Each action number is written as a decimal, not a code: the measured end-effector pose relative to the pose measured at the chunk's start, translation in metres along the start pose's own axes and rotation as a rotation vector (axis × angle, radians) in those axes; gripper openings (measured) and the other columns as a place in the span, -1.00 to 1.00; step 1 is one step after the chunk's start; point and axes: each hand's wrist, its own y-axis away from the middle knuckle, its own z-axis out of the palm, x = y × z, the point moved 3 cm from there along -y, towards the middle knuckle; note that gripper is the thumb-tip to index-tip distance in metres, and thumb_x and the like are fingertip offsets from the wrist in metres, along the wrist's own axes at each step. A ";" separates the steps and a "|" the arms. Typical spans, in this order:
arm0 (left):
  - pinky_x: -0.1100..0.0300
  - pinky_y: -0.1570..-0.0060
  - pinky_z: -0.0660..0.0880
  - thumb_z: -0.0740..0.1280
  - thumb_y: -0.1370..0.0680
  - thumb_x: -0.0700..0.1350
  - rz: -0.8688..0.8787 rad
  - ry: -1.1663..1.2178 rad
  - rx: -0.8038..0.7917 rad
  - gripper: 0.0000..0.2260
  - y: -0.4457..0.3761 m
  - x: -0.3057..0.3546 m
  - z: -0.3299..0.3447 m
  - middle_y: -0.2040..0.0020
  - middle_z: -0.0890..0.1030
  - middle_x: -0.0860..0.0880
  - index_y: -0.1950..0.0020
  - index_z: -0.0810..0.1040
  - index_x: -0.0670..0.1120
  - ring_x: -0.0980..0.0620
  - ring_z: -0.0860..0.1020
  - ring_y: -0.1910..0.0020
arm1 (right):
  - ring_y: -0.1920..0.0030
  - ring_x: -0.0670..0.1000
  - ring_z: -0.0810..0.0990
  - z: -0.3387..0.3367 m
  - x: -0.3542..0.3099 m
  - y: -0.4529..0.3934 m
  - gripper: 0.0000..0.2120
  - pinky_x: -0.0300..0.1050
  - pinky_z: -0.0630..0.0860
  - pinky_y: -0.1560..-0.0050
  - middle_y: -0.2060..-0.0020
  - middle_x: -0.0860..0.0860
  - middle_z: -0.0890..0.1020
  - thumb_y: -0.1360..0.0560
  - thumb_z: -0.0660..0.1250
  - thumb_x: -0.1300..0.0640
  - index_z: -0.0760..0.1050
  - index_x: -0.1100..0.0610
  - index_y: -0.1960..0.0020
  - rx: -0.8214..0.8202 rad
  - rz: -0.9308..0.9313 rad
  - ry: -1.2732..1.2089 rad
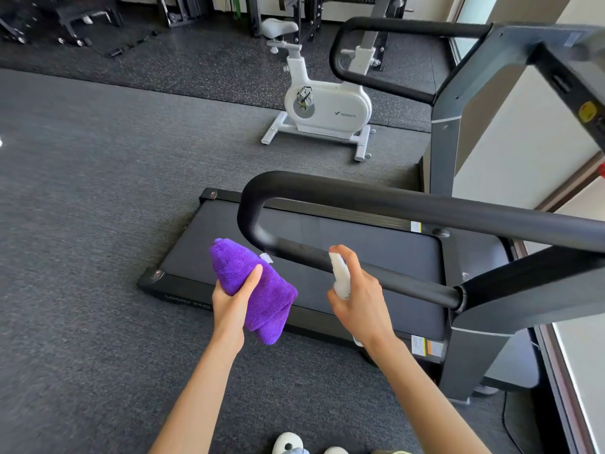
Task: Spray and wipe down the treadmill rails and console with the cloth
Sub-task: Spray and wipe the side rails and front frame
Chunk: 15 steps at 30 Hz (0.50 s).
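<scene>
The left hand [234,298] is wrapped round a folded purple cloth [253,286], thumb across its front, holding it just left of the near rail [376,276], probably so it is ready to wipe once the spray lands. Right of the cloth, the right hand [358,299] is closed round a small white bottle [340,276], with a finger on top at the nozzle; it sits close in front of the rail's lower bar, seemingly aimed at it. The rail loops from its bend above the cloth out to the right, where it joins the grey upright [474,348]. Beyond the rail lies the treadmill belt [327,257], and further back the far rail [376,54]. The console [582,93] is up at the right, blurred. I judge the near rail is at the spraying step, with wiping not yet begun.
</scene>
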 end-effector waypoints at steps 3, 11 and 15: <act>0.17 0.06 0.54 0.54 -0.27 0.08 -0.008 0.010 0.001 -0.53 0.003 -0.002 0.000 0.05 0.71 0.08 -0.12 0.59 0.00 0.09 0.67 0.03 | 0.27 0.10 0.46 0.005 -0.004 0.000 -0.36 -0.03 0.43 0.30 0.25 -0.06 0.48 -0.43 0.30 0.29 0.19 -0.25 -0.32 -0.032 -0.010 -0.013; 0.13 0.00 0.55 0.59 -0.29 0.09 -0.036 -0.022 -0.021 -0.53 0.009 -0.012 0.002 0.02 0.70 0.06 -0.14 0.59 0.01 0.06 0.67 0.02 | 0.35 -0.15 0.48 -0.015 0.038 0.028 -0.38 -0.39 0.37 0.39 0.42 -0.13 0.46 -0.41 0.35 0.33 0.28 -0.29 -0.19 0.146 0.185 -0.123; 0.12 -0.01 0.54 0.56 -0.28 0.11 -0.055 -0.031 -0.034 -0.56 0.012 -0.016 0.010 0.05 0.70 0.09 -0.10 0.60 0.02 0.08 0.66 0.04 | 0.34 -0.14 0.49 -0.029 0.052 0.043 -0.38 -0.41 0.36 0.40 0.41 -0.12 0.48 -0.40 0.37 0.36 0.29 -0.26 -0.17 0.208 0.213 -0.119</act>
